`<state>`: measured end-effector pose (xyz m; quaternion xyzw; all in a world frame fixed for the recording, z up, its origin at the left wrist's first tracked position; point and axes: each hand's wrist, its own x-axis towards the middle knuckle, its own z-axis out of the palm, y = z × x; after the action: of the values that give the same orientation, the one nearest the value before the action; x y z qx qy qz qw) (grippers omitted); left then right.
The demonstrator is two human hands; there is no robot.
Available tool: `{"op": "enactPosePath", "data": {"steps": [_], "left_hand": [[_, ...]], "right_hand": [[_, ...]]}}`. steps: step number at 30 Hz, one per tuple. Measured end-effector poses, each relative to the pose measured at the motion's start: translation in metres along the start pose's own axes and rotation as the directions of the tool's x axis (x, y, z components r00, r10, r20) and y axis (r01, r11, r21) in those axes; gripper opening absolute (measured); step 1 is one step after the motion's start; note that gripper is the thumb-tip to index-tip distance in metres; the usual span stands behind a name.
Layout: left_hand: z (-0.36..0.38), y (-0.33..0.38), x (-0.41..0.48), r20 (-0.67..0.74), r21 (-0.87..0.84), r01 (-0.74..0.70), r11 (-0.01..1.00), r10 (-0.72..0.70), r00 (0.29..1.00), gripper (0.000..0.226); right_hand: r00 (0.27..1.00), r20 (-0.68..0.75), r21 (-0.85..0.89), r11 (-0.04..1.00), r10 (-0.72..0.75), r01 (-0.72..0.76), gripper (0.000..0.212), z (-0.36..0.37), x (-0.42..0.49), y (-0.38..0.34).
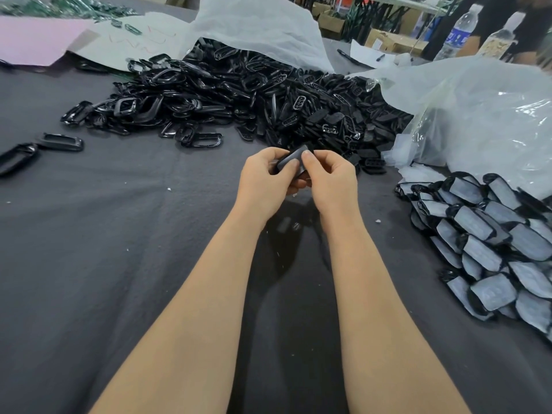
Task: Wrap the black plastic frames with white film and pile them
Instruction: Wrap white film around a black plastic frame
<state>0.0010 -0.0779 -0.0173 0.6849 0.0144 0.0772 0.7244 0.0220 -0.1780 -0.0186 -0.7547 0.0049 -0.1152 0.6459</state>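
Most of the black frame (290,159) is hidden. Only a grey, film-covered face and one rounded corner show above the fingers, and the rest is buried between the palms, so how far the film reaches round it cannot be told. The left grip (265,179) and right grip (331,180) meet above the middle of the desk (119,234), both with fingers curled onto the frame. It sits at the fingertips, tilted, with the left thumb laid along its near edge and a right fingertip pressing its upper right corner, perhaps pinching a fold of film there. Just beyond the hands lies the heap of bare frames (239,94), whose far side runs under a crumpled white sheet (257,28). To the right, the pile of wrapped frames (493,243) is cut off by the picture's edge, and a clear bag (478,109) bulges behind it, its contents too hazy to make out. Two bottles (460,31) stand at the top right, their labels blurred.
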Motion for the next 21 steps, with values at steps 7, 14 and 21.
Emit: {"op": "enactPosePath", "data": {"steps": [7,14,21], "left_hand": [[0.0024,0.0009,0.0029,-0.020,-0.138,0.114,0.984,-0.118,0.993,0.012],[-0.0010,0.0011,0.0028,-0.059,-0.115,0.088,0.989,-0.095,0.994,0.013],[0.0008,-0.0003,0.0013,-0.065,0.019,0.019,1.000,-0.018,0.998,0.019]], "right_hand": [[0.995,-0.099,0.031,0.999,0.028,-0.025,0.017,0.0027,-0.0008,0.0008],[1.000,0.020,-0.148,0.989,-0.022,0.025,0.012,0.0007,0.0001,0.0012],[0.996,-0.085,-0.132,0.991,-0.003,-0.008,0.020,0.0033,0.0003,0.0014]]}}
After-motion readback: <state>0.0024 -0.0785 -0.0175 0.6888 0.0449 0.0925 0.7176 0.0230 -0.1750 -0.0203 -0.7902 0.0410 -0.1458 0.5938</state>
